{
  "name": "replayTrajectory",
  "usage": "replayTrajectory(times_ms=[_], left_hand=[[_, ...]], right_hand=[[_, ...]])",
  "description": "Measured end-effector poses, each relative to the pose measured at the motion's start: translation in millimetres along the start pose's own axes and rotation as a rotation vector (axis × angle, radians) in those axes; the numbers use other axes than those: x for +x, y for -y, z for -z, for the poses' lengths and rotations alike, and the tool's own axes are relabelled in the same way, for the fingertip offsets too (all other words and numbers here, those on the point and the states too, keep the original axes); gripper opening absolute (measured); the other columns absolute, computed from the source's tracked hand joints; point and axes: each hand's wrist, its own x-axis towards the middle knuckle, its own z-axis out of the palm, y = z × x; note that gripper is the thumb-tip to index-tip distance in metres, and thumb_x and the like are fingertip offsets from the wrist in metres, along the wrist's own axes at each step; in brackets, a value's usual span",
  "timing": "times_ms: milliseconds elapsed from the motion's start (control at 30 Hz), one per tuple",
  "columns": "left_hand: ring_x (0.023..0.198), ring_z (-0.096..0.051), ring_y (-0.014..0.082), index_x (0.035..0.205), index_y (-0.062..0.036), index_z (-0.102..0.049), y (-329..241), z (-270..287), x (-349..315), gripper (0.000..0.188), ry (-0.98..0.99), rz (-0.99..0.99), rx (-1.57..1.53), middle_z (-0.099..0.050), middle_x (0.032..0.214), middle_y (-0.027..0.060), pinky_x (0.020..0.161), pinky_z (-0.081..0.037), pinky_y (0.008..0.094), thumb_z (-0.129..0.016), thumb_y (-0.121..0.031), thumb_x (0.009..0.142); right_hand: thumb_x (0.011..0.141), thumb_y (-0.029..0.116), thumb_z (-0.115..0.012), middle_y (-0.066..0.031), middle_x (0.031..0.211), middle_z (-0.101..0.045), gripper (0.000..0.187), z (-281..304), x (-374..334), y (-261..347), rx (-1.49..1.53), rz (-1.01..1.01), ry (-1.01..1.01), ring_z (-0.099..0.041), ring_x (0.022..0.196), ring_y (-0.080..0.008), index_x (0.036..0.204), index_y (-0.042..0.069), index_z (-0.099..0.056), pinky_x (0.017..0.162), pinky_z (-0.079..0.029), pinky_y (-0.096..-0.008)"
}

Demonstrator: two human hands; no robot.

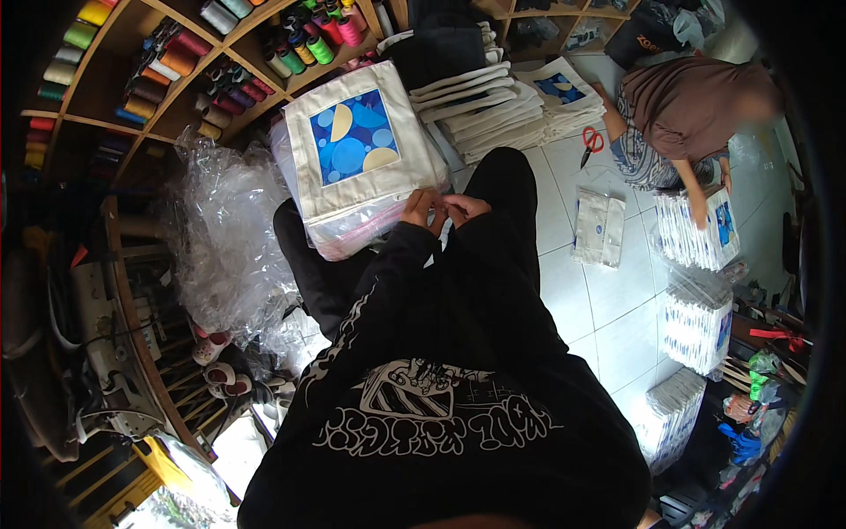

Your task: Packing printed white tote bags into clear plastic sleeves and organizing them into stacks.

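A cream canvas tote bag [310, 201] with a blue printed panel of circles lies on top of a plastic-wrapped stack [345, 240] in front of me. At the bag's near right corner, my left hand [421, 210] is closed with its fingers bent. Close beside it, my right hand [467, 208] has its fingertips pinched together. The two hands almost meet over my lap. Whatever is between their fingers is too small and too hidden to make out.
Crumpled clear plastic [231, 234] heaps at my left, below shelves of thread spools [181, 57]. Folded canvas bags [480, 106] pile up ahead. Red-handled scissors [590, 145] and a wrapped bag [600, 227] lie on the tiles. At right, a person [696, 110] handles stacked bags [692, 231].
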Motion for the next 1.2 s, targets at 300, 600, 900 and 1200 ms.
replayTrajectory(times_ms=[300, 600, 900, 1200], left_hand=[[0.068, -0.060, 0.0196, 0.086, -0.0075, -0.054, -5.9, 9.3, -4.1, 0.022, -0.024, 0.187, -0.115, -0.057, 0.079, 0.0074, 0.058, -0.047, 0.0275, -0.067, -0.008, 0.069], [0.068, -0.061, 0.0189, 0.084, -0.0056, -0.060, 0.2, 11.9, 1.3, 0.012, -0.001, -0.035, -0.006, -0.059, 0.080, 0.0080, 0.058, -0.049, 0.0282, -0.064, -0.004, 0.073], [0.066, -0.056, 0.0245, 0.082, -0.0015, -0.053, 13.4, -3.1, 0.4, 0.015, -0.042, -0.170, 0.138, -0.052, 0.078, 0.0103, 0.058, -0.047, 0.0307, -0.059, 0.003, 0.069], [0.068, -0.055, 0.0262, 0.086, -0.0021, -0.052, 12.0, -1.1, -2.3, 0.018, -0.019, -0.084, 0.011, -0.051, 0.080, 0.0118, 0.059, -0.047, 0.0314, -0.058, 0.002, 0.070]], right_hand=[[0.081, 0.002, -0.052, -0.0080, 0.081, -0.064, 0.017, 0.4, -1.0, 2.0, 0.089, 0.038, 0.018, -0.062, 0.073, -0.0113, 0.096, 0.003, -0.061, 0.066, -0.048, -0.0225], [0.085, 0.006, -0.051, -0.0072, 0.080, -0.063, 0.017, 0.1, -2.7, 8.9, 0.346, -0.094, 0.064, -0.061, 0.070, -0.0108, 0.098, -0.002, -0.059, 0.063, -0.046, -0.0211], [0.086, 0.019, -0.053, -0.0019, 0.079, -0.062, 0.022, -2.2, 4.7, 8.7, 0.405, -0.252, 0.050, -0.056, 0.065, -0.0059, 0.095, 0.001, -0.060, 0.053, -0.041, -0.0189], [0.084, 0.022, -0.055, 0.0012, 0.074, -0.059, 0.016, -6.5, 15.1, -0.3, 0.481, -0.371, 0.111, -0.055, 0.065, -0.0047, 0.086, 0.007, -0.058, 0.052, -0.040, -0.0183]])
